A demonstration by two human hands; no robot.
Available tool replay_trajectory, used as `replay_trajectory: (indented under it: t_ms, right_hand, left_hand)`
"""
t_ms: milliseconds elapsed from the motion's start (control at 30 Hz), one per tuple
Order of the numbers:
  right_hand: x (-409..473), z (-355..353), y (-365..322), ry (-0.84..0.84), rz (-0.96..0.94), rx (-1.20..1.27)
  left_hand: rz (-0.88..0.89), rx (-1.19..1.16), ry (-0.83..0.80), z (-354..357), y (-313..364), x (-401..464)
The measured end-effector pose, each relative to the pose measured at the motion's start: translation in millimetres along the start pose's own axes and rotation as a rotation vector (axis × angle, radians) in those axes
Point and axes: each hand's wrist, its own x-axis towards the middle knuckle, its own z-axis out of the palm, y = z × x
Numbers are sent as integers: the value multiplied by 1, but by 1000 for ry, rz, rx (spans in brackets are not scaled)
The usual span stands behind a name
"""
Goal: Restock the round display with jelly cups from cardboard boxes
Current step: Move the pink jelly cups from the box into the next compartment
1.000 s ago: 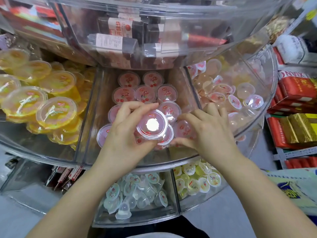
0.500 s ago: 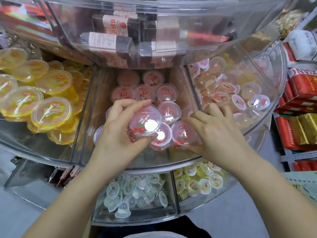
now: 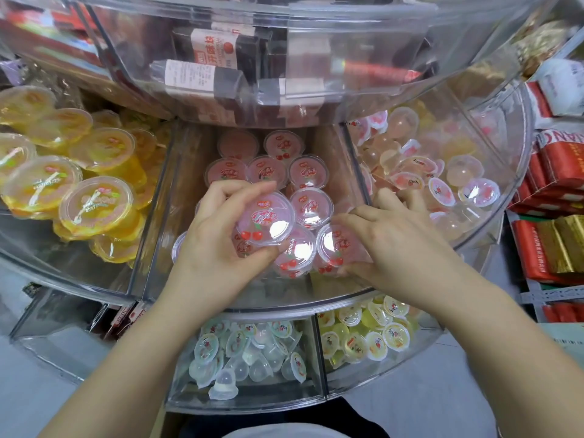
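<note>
1. Lowest tier of the round display [image 3: 246, 403]: one clear compartment holds small pale jelly cups [image 3: 243, 352], and the compartment to its right holds small yellow jelly cups [image 3: 369, 330].
2. Left hand [image 3: 218, 248]: its grip is curled round a pink cherry jelly cup [image 3: 265, 219], thumb at the near rim and fingers over the far rim, with the lid tilted toward the camera. The cup is held just above the others in the middle compartment.
3. Right hand [image 3: 401, 248]: fingers and thumb curl round a second pink cherry cup [image 3: 335, 245], which sits at the front right of the same compartment, touching its neighbours.
4. Middle compartment [image 3: 177, 197], second tier: further pink cherry cups [image 3: 308, 173] stand lid-up in rows behind the hands.
5. Left compartment: large yellow jelly cups [image 3: 98, 200], piled and tilted.
6. Right compartment: small pink and clear jelly cups [image 3: 442, 191] in a loose heap.
7. Upper tier [image 3: 316, 58]: dark wrapped snack bars [image 3: 202, 77] with white labels, seen through the clear wall.
8. Far right: red and gold packets [image 3: 553, 248] on shelves.
</note>
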Motion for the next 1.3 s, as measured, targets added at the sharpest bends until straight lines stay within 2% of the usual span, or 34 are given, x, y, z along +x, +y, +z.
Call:
replay_trajectory:
  t_ms: [133,300,400,500,533,600,733,833,967,1033,1133,1300]
  right_hand:
    - [4,-1,-1,-32,0,-54]
    - [1,0,5,-46,-25,61]
    - [-4,-2,8,99,-26,243]
    - [-4,-9,3,382,-1,498]
    - [-1,-11,-3,427,-13,575]
    - [8,-14,-20,418,-53,693]
    - [40,-11,-56,301,-124,748]
    - [66,-7,-77,302,-158,829]
    - [82,1,-86,284,-69,1034]
    - [86,5,-85,266,-42,1042]
    - [92,7,-86,246,-24,1065]
    - [98,9,-93,312,5,1031]
  left_hand:
    - [-3,2,1,0,1,0]
    - [6,-2,0,1,1,0]
    - [28,7,26,-1,1,-1]
    - [59,9,119,-9,2,-4]
    - [57,11,158,-13,3,-5]
    - [42,21,222,-20,3,-7]
    - [-11,71,274,-31,1,-8]
    - [-51,74,294,-31,1,-5]
    - [-101,9,268,-34,-1,-6]
    - [-81,0,257,-39,-3,-10]
    - [-33,125,245,-42,-5,-15]
    - [-60,141,177,-41,-4,-16]
